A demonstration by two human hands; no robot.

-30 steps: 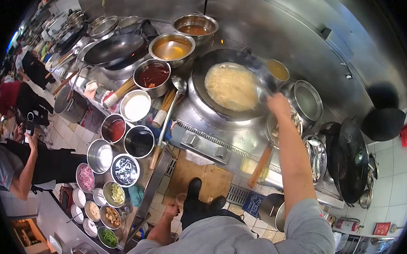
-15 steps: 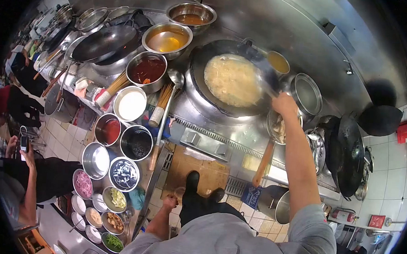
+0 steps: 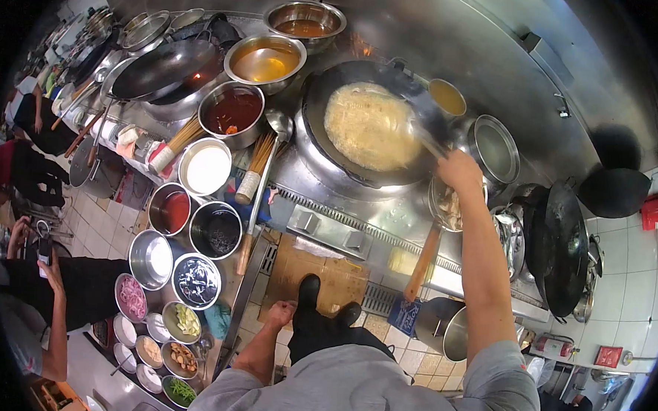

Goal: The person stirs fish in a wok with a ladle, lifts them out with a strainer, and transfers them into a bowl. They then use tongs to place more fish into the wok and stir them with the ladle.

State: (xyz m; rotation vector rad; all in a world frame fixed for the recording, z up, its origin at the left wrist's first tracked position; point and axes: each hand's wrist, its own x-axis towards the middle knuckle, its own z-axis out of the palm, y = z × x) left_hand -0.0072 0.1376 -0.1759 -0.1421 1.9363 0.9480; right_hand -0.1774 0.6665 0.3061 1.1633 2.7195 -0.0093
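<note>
My right hand (image 3: pixel 461 171) is closed around the handle of a metal stirring utensil (image 3: pixel 429 142) at the right edge of a large black wok (image 3: pixel 315 123). The utensil's lower end reaches into pale, foamy broth (image 3: pixel 370 126), where its head is blurred and partly hidden. Below my right forearm is a metal strainer or pan with a wooden handle (image 3: pixel 423 264), with some food in it. Down by my left side, over the floor near my dark shoes (image 3: pixel 308 290), my left hand (image 3: pixel 282 314) hangs in a loose fist with nothing visible in it.
Orange flame (image 3: pixel 362 46) shows behind the wok. Left of it stand bowls of amber liquid (image 3: pixel 266 62), a pot of red sauce (image 3: pixel 233 111), a ladle (image 3: pixel 259 194) and several seasoning pots. A person (image 3: pixel 50 265) with a phone stands at left. Stacked woks (image 3: pixel 565 251) are at right.
My left hand has swung slightly forward. My right hand and the utensil have shifted slightly at the wok's edge. Flame has appeared behind the wok. The person at left has lowered the phone a little.
</note>
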